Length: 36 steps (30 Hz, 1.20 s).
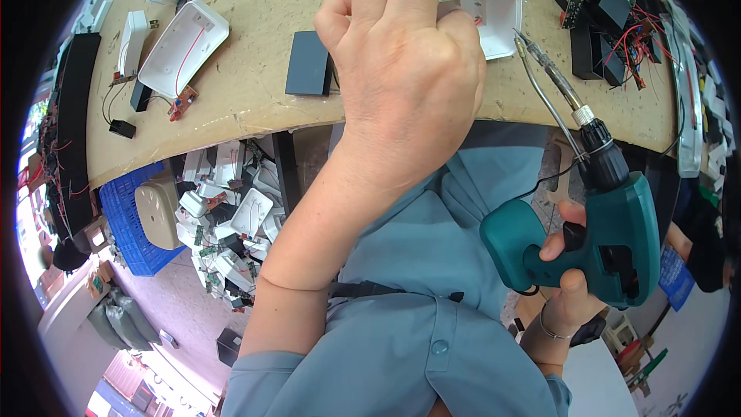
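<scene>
My left hand (409,69) is closed around a white plastic casing (503,19), tipped so its hollow inside partly shows; the back of the hand hides the rest. My right hand (570,270) grips a teal pistol-shaped soldering gun (627,224), a finger at its black trigger. The gun's metal tip and thin feed tube point up and left, ending close to the casing's right wall; whether they touch it I cannot tell. A flat dark grey block (308,64) lies on the worktable (255,85), left of my left hand.
At the table's left lie an open white casing (185,46) with a red wire, a small circuit board (182,103) and black parts. Black boxes with red wires (606,23) are piled at right. Below stand a blue crate (127,224) and a heap of white casings (231,224).
</scene>
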Each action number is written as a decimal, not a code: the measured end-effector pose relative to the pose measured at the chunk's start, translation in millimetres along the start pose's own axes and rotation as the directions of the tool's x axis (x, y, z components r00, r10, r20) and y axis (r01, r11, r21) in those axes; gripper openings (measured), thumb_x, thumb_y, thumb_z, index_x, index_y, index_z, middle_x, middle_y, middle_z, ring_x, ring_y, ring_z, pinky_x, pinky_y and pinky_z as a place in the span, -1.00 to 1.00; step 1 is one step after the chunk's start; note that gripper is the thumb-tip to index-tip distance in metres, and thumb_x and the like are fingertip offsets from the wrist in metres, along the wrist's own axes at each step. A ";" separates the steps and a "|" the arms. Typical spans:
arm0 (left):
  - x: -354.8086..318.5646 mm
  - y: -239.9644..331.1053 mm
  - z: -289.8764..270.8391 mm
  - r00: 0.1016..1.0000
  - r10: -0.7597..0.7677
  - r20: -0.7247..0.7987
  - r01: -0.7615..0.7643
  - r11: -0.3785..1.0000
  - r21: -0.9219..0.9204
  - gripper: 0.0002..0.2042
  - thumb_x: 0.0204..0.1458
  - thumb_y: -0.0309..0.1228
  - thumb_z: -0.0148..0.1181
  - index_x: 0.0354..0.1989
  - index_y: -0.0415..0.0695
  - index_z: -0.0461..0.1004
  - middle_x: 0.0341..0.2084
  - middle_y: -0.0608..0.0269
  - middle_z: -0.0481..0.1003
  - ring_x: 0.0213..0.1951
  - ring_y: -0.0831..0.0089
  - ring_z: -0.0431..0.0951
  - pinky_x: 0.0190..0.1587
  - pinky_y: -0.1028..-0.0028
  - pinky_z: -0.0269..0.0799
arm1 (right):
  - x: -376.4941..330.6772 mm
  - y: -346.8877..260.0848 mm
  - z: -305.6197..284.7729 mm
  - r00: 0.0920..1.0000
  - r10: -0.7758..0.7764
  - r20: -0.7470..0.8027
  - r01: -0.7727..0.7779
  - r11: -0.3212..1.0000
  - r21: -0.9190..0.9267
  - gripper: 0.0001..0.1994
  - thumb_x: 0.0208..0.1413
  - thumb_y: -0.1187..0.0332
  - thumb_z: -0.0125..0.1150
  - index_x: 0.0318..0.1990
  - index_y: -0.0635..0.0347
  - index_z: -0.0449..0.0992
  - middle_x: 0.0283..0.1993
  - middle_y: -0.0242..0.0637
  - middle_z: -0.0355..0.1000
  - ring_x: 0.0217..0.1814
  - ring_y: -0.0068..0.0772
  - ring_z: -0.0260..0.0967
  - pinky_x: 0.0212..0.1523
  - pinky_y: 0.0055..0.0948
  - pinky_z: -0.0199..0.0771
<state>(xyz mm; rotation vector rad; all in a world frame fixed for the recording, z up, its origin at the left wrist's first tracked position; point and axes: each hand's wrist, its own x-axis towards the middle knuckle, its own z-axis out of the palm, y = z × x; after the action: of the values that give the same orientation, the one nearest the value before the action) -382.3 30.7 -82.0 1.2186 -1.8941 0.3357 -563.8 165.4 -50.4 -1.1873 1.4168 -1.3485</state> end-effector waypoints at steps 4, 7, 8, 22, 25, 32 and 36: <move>1.3 -1.5 -7.7 1.000 0.004 -0.003 -0.004 1.000 0.005 -0.87 -0.35 -0.45 0.23 -0.52 -0.05 0.51 -0.35 0.30 0.40 -0.30 0.40 0.34 -0.22 0.45 0.04 | -0.4 2.2 -3.7 1.000 -0.021 0.010 0.020 1.000 0.018 -0.27 -0.19 0.09 0.31 0.01 0.47 0.14 -0.16 0.06 0.33 -0.47 -0.50 0.36 -0.53 -0.65 0.36; 1.3 0.4 -12.9 1.000 0.007 -0.008 -0.007 1.000 0.000 -0.87 -0.35 -0.45 0.23 -0.51 -0.05 0.52 -0.35 0.30 0.40 -0.30 0.40 0.34 -0.22 0.46 0.04 | -2.3 4.6 -8.0 0.999 -0.054 -0.004 0.054 0.998 0.026 -0.27 -0.17 0.08 0.29 0.02 0.46 0.11 -0.14 0.08 0.31 -0.46 -0.49 0.36 -0.53 -0.65 0.37; -0.4 2.5 -13.7 1.000 0.010 -0.008 -0.010 1.000 -0.003 -0.87 -0.35 -0.45 0.23 -0.51 -0.05 0.52 -0.35 0.30 0.40 -0.30 0.40 0.34 -0.22 0.46 0.04 | -2.8 6.1 -10.3 0.998 -0.055 -0.008 0.055 0.998 0.026 -0.27 -0.17 0.08 0.29 0.02 0.46 0.11 -0.14 0.08 0.31 -0.46 -0.49 0.36 -0.53 -0.65 0.37; -1.5 6.9 -4.4 0.992 -0.042 -0.120 0.047 0.998 0.035 -0.91 -0.31 -0.45 0.25 -0.56 -0.09 0.50 -0.42 0.31 0.40 -0.40 0.47 0.34 -0.35 0.50 0.05 | 0.1 8.0 -16.0 0.999 -0.039 -0.002 0.039 0.999 0.015 -0.24 -0.21 0.04 0.30 0.02 0.45 0.11 -0.16 0.06 0.33 -0.48 -0.50 0.35 -0.52 -0.63 0.38; 4.1 8.0 -5.7 0.994 -0.066 -0.093 0.068 0.997 0.028 -0.92 -0.33 -0.47 0.22 -0.60 -0.10 0.46 -0.42 0.34 0.39 -0.39 0.47 0.34 -0.31 0.42 0.04 | 2.9 3.1 -9.7 1.000 -0.003 -0.017 0.003 1.000 -0.027 -0.23 -0.26 0.00 0.32 -0.03 0.48 0.19 -0.18 0.03 0.35 -0.49 -0.52 0.35 -0.53 -0.64 0.36; 10.6 8.3 -3.6 0.991 -0.134 -0.017 0.135 0.991 0.002 -0.92 -0.41 -0.54 0.13 -0.72 -0.11 0.35 -0.42 0.41 0.37 -0.35 0.47 0.36 -0.17 0.20 -0.01 | 14.2 6.4 -11.4 0.997 0.012 0.072 -0.005 0.995 -0.096 -0.28 -0.27 -0.01 0.33 -0.11 0.51 0.29 -0.18 0.00 0.37 -0.48 -0.55 0.35 -0.50 -0.67 0.34; 4.6 2.3 11.6 0.989 -0.075 -0.130 0.075 0.997 -0.005 -0.91 -0.43 -0.54 0.13 -0.72 -0.12 0.33 -0.44 0.40 0.35 -0.37 0.45 0.34 -0.20 0.24 0.00 | 21.1 9.9 -7.9 0.994 -0.006 0.111 0.015 0.997 -0.082 -0.29 -0.26 0.01 0.33 -0.10 0.51 0.28 -0.18 0.00 0.37 -0.47 -0.54 0.35 -0.49 -0.66 0.33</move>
<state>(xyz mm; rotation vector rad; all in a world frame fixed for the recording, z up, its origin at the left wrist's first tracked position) -390.9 21.9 -85.2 1.2345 -1.7322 0.3659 -576.9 146.3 -58.8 -1.3045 1.4006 -1.2221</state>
